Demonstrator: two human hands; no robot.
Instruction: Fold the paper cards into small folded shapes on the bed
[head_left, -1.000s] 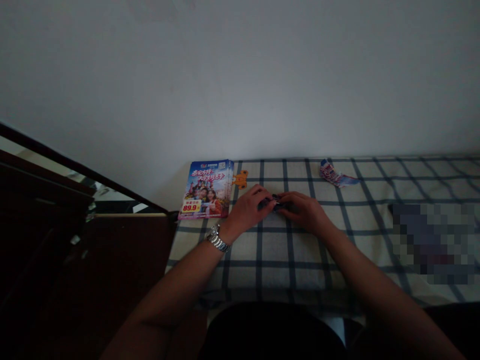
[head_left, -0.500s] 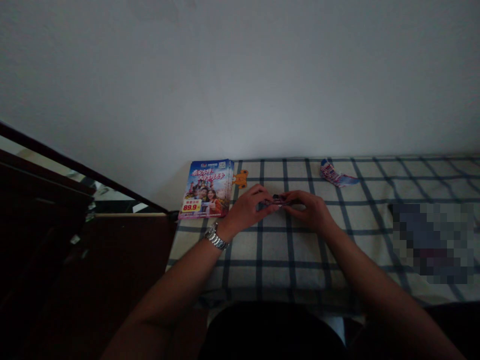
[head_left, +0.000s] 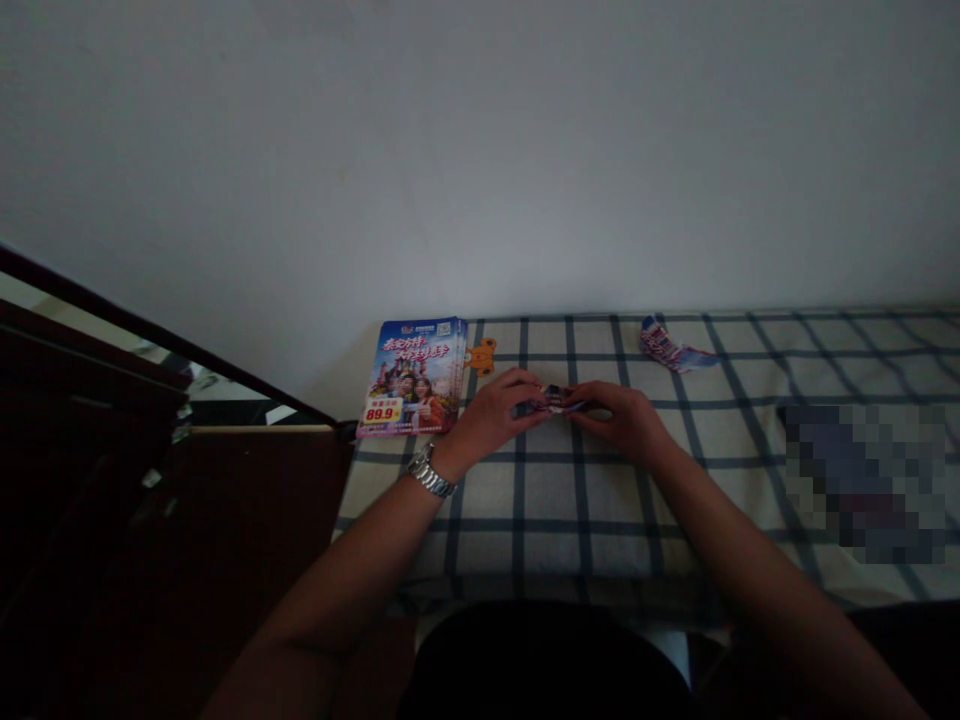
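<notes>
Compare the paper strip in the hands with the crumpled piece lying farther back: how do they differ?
The strip is pinched between the left hand and right hand; the crumpled piece lies untouched. The strip sits mid-cloth; the piece lies near the wall. Both show the same red-and-blue print.

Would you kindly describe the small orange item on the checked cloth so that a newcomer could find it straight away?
Start at the checked cloth that runs along the white wall, and go to its far left corner, where a stack of colourful leaflets lies. The small orange item sits just off the stack's right edge, beyond the left hand. It is the only plain orange thing there.
</notes>
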